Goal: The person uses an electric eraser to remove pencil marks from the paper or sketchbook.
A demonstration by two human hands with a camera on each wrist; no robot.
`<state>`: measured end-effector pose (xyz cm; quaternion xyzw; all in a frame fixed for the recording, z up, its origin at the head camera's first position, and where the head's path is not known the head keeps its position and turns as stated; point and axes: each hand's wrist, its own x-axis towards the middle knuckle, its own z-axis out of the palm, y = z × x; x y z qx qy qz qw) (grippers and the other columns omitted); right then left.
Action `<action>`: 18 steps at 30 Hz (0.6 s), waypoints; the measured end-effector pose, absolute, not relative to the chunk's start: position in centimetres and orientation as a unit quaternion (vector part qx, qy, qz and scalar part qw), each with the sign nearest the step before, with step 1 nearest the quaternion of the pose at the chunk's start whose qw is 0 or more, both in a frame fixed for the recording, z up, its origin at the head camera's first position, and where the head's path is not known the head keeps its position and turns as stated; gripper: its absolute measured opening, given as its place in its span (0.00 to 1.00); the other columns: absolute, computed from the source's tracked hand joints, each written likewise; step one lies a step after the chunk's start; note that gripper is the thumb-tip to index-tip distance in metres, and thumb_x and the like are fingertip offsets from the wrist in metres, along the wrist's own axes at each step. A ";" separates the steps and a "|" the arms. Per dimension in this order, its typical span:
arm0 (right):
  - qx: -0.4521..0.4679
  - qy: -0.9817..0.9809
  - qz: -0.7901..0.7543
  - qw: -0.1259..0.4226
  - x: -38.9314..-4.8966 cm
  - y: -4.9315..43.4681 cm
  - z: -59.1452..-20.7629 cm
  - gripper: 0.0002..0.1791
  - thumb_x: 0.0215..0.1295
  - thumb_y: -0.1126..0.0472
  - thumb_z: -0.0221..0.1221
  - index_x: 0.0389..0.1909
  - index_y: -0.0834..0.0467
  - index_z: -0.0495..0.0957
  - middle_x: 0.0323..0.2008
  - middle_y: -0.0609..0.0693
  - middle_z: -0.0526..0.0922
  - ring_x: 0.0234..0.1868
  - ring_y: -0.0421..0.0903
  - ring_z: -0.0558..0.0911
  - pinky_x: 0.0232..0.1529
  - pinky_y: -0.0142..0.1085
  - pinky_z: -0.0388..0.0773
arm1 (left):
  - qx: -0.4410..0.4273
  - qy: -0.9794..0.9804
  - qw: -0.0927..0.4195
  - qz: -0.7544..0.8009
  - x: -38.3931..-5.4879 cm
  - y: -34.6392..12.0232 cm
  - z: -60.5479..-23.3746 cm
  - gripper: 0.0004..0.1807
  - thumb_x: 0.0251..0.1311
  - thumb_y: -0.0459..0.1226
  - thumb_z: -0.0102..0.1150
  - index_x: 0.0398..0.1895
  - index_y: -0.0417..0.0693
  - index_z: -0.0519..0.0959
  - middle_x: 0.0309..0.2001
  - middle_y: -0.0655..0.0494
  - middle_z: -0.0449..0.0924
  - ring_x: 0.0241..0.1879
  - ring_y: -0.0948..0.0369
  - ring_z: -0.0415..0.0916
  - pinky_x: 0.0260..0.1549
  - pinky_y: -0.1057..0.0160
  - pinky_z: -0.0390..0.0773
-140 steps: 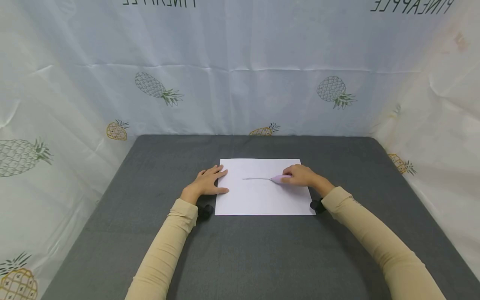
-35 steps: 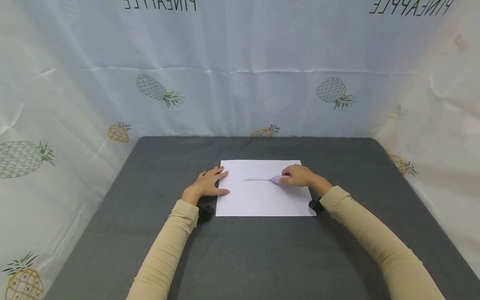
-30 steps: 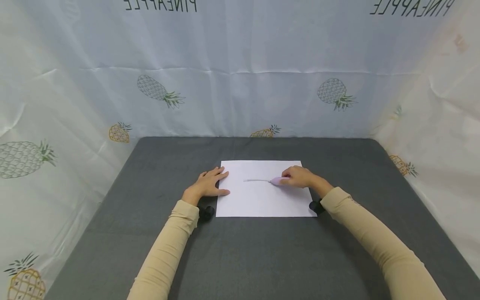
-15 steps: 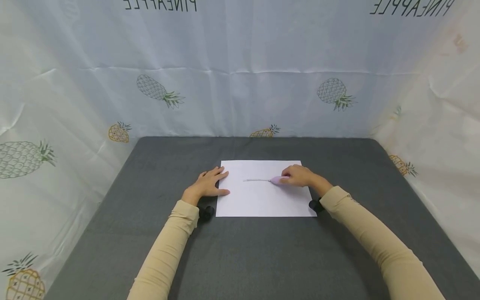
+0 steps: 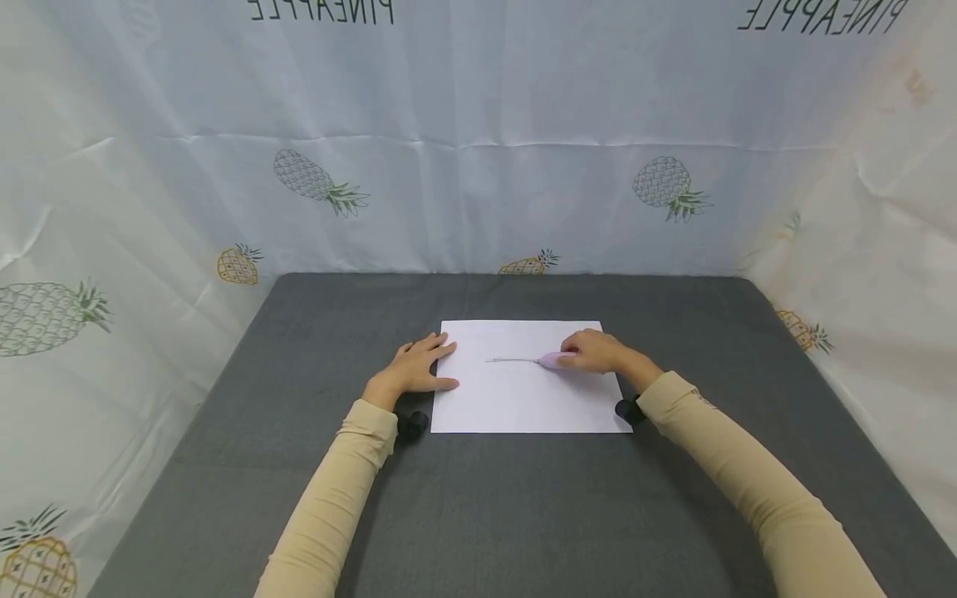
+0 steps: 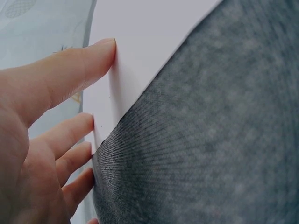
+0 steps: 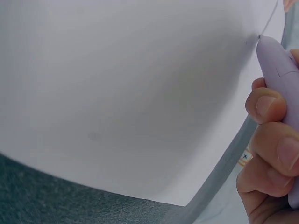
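Note:
A white sheet of paper (image 5: 508, 407) lies on the dark grey tabletop. My left hand (image 5: 407, 366) rests on its left edge, fingers spread; in the left wrist view the thumb (image 6: 79, 65) lies over the sheet near a corner. My right hand (image 5: 596, 352) grips a thick lilac pen-like tool (image 7: 279, 70) with its fingers curled round the body. The tapered end, with a small dark tip, points left and meets the paper. From that tip a thin dark line (image 5: 508, 360) runs left across the upper middle of the sheet.
The grey cloth-covered table (image 5: 516, 515) extends around the sheet. A pale curtain printed with pineapples (image 5: 478, 191) hangs behind it and along both sides. Black wrist-worn devices (image 5: 412, 425) sit by each wrist, close to the paper's lower corners.
Compared with several seconds ago, the tool's tip sits slightly farther left along the line. The left hand keeps its place on the paper, and the whole view has shifted a little.

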<state>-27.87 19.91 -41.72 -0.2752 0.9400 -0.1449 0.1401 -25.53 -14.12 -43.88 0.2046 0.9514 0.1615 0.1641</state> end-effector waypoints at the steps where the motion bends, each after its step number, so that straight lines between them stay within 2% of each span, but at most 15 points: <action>1: -0.276 0.940 -0.145 0.140 -27.9 19.9 -41.7 0.18 0.65 0.52 0.55 0.39 0.64 0.83 0.31 0.54 0.82 0.32 0.44 0.74 0.33 0.33 0.69 | 0.205 0.952 0.163 0.161 -25.5 -14.1 -43.9 0.43 0.62 0.54 0.57 0.75 0.49 0.55 0.78 0.46 0.47 0.78 0.46 0.43 0.74 0.37 0.44; 18: -0.272 0.942 -0.140 0.138 -27.5 19.8 -41.6 0.19 0.66 0.52 0.55 0.41 0.64 0.83 0.34 0.55 0.84 0.33 0.45 0.74 0.35 0.34 0.69 | 0.202 0.953 0.162 0.157 -25.6 -14.1 -44.1 0.43 0.62 0.54 0.56 0.75 0.49 0.54 0.78 0.46 0.47 0.78 0.46 0.42 0.73 0.36 0.43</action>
